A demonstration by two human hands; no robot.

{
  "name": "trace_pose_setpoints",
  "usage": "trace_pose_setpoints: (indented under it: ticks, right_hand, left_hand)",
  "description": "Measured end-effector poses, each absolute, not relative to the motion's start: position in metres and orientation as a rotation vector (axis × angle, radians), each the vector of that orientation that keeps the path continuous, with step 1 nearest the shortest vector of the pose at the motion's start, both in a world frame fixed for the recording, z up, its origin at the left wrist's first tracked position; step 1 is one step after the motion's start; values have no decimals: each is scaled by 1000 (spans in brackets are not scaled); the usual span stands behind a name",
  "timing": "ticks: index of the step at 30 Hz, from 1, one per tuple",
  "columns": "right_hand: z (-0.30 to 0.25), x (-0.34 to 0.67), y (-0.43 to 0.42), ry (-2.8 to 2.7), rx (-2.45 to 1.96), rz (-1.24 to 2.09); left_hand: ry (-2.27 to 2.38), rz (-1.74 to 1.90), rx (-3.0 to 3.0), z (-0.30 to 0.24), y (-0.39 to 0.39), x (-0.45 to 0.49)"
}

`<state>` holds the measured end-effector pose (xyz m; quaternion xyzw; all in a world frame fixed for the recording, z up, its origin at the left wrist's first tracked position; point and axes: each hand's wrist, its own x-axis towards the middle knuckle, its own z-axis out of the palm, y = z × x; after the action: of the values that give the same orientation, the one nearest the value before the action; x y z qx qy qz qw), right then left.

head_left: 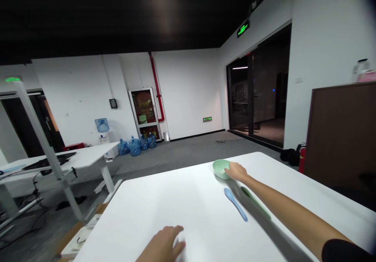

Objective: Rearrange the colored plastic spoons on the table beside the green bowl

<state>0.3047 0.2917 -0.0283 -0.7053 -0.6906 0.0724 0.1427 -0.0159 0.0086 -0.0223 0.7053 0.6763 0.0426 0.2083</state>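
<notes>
Near the far edge of the white table, a light green bowl (219,168) stands upright, and my right hand (237,171) is closed on its right rim. A small pale spot shows inside the bowl by my fingers; I cannot make out what it is. Closer to me lies a blue spoon (235,204), and beside it a green spoon (256,203) rests partly under my right forearm. My left hand (166,243) is at the table's near side, fingers apart, thumb out, holding nothing. Both spoons lie to the right of it, untouched.
The white table (164,199) has a rounded far corner. On the left stand another desk (96,152) with a metal post and boxes (75,240) on the floor. Several blue water bottles (134,146) stand by the wall. A brown cabinet (337,136) rises at the right.
</notes>
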Motion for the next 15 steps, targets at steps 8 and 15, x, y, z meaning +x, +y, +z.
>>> trace_pose_setpoints:
  ticks: [8, 15]
  right_hand:
    - [8, 342, 217, -1969, -1875, 115]
    - [-8, 377, 152, -2088, -1674, 163]
  left_hand:
    - [1854, 90, 1990, -13, 7, -10]
    - [1853, 120, 1999, -10, 1, -10]
